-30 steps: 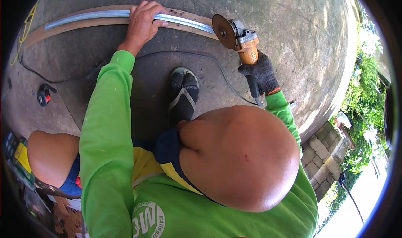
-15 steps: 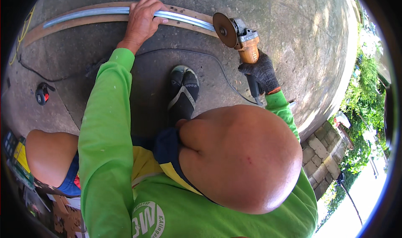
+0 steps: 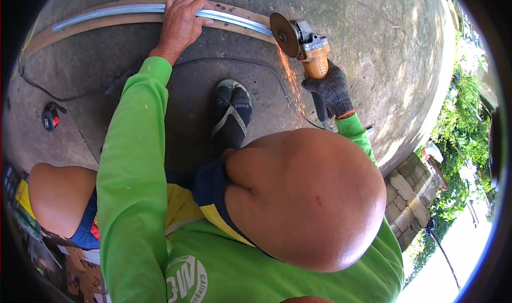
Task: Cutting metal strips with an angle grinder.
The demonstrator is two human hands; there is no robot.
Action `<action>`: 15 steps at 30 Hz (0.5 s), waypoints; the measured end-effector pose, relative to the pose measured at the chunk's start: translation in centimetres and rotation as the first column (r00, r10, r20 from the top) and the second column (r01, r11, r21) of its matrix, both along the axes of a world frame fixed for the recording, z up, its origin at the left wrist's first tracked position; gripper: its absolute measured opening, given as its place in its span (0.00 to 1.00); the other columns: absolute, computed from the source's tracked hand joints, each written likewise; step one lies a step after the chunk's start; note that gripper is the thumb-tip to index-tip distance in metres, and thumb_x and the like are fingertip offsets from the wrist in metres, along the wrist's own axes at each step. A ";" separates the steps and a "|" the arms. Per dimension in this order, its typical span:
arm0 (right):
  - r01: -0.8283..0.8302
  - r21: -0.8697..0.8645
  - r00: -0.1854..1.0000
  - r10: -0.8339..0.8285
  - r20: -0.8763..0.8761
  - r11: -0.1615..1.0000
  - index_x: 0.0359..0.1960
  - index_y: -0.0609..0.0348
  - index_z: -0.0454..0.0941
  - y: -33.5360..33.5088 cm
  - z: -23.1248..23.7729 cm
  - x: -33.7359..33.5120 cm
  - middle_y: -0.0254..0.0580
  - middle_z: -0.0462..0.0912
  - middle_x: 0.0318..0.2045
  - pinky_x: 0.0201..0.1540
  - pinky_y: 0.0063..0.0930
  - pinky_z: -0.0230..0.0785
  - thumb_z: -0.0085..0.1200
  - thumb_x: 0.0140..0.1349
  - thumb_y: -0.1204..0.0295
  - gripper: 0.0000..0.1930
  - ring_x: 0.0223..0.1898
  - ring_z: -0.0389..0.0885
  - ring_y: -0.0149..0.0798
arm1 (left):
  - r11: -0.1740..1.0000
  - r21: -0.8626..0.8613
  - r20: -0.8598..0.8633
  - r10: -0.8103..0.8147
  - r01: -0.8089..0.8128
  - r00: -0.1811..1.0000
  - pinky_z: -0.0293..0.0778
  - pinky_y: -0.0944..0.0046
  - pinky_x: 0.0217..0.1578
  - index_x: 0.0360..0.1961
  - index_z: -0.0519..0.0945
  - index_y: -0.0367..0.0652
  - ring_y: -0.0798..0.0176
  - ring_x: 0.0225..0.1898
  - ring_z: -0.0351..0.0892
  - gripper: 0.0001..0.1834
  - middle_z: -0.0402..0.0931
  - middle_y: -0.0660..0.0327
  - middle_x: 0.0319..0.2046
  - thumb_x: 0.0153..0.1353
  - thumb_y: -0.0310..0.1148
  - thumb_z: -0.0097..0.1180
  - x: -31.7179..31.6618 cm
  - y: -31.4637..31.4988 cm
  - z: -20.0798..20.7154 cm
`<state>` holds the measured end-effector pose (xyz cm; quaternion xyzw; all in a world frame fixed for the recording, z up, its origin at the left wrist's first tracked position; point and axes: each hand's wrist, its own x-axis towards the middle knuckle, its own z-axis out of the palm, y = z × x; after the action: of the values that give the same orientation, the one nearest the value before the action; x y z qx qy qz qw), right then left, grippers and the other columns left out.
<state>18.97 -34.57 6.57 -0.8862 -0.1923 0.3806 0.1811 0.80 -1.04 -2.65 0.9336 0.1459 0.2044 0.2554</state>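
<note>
My bare left hand (image 3: 182, 23) is closed over a thin silvery metal channel (image 3: 114, 10), pressing it onto a brown wooden plank (image 3: 38, 46) on the ground. In a dark knitted glove, my right hand (image 3: 332, 91) grips an orange angle grinder (image 3: 316, 63) by its body. The grinder's cutting disc (image 3: 285, 35) meets the channel's right end. Orange sparks (image 3: 289, 77) stream from that contact down toward my knee. Whether the disc has cut through cannot be seen.
A dark power cord (image 3: 234, 61) curves over the concrete floor (image 3: 384, 31) near my sandalled foot (image 3: 233, 108). A red and black tape measure (image 3: 51, 117) lies at the left. Stacked grey blocks (image 3: 408, 196) and green plants (image 3: 460, 121) are at the right.
Sparks now fly from the disc, where none showed before. The hands and the channel keep nearly the same places; the whole view has shifted slightly.
</note>
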 end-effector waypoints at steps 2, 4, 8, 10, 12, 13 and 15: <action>0.052 0.075 0.999 -0.052 -0.010 0.996 0.46 0.60 0.80 0.4 1.2 -0.6 0.39 0.87 0.36 0.42 0.31 0.80 0.73 0.44 0.74 0.24 0.36 0.86 0.33 | 1.000 -0.013 0.034 -0.012 0.013 0.999 0.65 0.54 0.50 0.38 0.84 0.48 0.56 0.49 0.76 0.13 0.80 0.67 0.39 0.49 0.32 0.70 0.2 -0.1 0.0; 0.029 0.047 1.000 -0.029 0.003 0.998 0.47 0.60 0.80 -0.5 -0.1 0.0 0.41 0.87 0.36 0.42 0.33 0.79 0.74 0.41 0.71 0.27 0.36 0.86 0.37 | 1.000 -0.016 0.038 -0.016 0.016 0.999 0.65 0.54 0.51 0.38 0.84 0.48 0.56 0.49 0.76 0.13 0.80 0.66 0.39 0.49 0.32 0.70 0.3 0.0 0.0; 0.061 0.023 0.998 -0.060 -0.015 0.998 0.48 0.59 0.79 -0.8 0.0 0.2 0.44 0.87 0.35 0.42 0.35 0.78 0.75 0.37 0.69 0.31 0.36 0.86 0.40 | 0.999 -0.027 0.031 -0.026 0.027 0.999 0.65 0.55 0.51 0.38 0.84 0.47 0.56 0.50 0.76 0.13 0.80 0.66 0.40 0.49 0.32 0.70 0.6 -0.1 0.3; 0.072 0.021 0.997 -0.071 -0.039 0.997 0.47 0.59 0.79 -0.9 -0.3 0.1 0.44 0.87 0.35 0.42 0.36 0.78 0.75 0.37 0.68 0.31 0.36 0.86 0.40 | 0.999 -0.024 0.023 -0.021 0.022 0.999 0.65 0.55 0.51 0.38 0.84 0.47 0.56 0.50 0.76 0.13 0.80 0.66 0.40 0.49 0.31 0.70 0.3 0.0 0.2; 0.085 0.016 0.995 -0.084 -0.059 0.996 0.47 0.59 0.79 -0.8 -0.5 0.0 0.44 0.87 0.35 0.42 0.36 0.79 0.75 0.37 0.68 0.31 0.36 0.86 0.40 | 1.000 -0.025 0.020 -0.018 0.019 1.000 0.65 0.55 0.51 0.37 0.84 0.47 0.56 0.50 0.76 0.13 0.80 0.66 0.40 0.49 0.31 0.70 0.1 0.1 0.2; 0.049 0.007 0.999 -0.049 -0.024 0.999 0.47 0.60 0.79 -0.8 -0.5 -0.1 0.44 0.87 0.35 0.42 0.36 0.79 0.76 0.37 0.68 0.31 0.35 0.86 0.40 | 0.999 -0.031 0.019 -0.015 0.016 1.000 0.65 0.55 0.51 0.37 0.84 0.47 0.56 0.50 0.76 0.13 0.80 0.66 0.40 0.49 0.31 0.70 0.0 0.1 0.2; 0.010 -0.004 1.000 -0.010 0.008 1.000 0.47 0.60 0.79 -0.6 -0.6 -0.2 0.44 0.87 0.34 0.42 0.36 0.79 0.76 0.37 0.67 0.31 0.35 0.86 0.40 | 0.999 -0.037 0.016 -0.007 0.008 1.000 0.65 0.55 0.51 0.37 0.84 0.47 0.56 0.50 0.76 0.13 0.81 0.66 0.40 0.49 0.31 0.70 -0.4 0.2 0.2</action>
<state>18.76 -35.14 5.94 -0.8890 -0.1880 0.3766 0.1806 0.44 -0.82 -2.50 0.9276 0.1442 0.2079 0.2748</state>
